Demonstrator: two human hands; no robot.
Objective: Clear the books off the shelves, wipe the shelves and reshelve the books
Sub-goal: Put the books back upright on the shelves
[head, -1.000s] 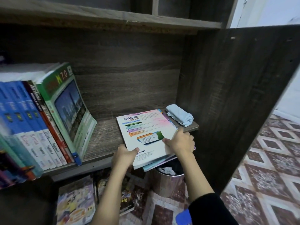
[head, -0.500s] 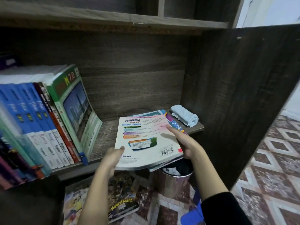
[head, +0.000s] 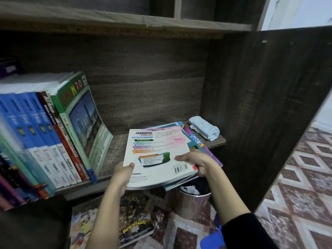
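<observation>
Dark wooden shelf [head: 118, 150], left hand [head: 124, 174] and right hand [head: 199, 161] outstretched, fingers [head: 181, 157] gripping the book stack [head: 158, 151]

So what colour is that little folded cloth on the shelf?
Light blue. The cloth shows best in the head view, at the right end of the shelf.

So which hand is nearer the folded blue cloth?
Right. The right hand grips the book stack at its right edge, in front of the cloth; the left hand holds its left edge, farther off.

The white workbook [head: 158, 153] reads "ANJAKAN PRIMA MATEMATIK TAMBAHAN", the floor magazine [head: 136, 225] "Newsflash!", the green book [head: 84, 123] "7.0"
</observation>
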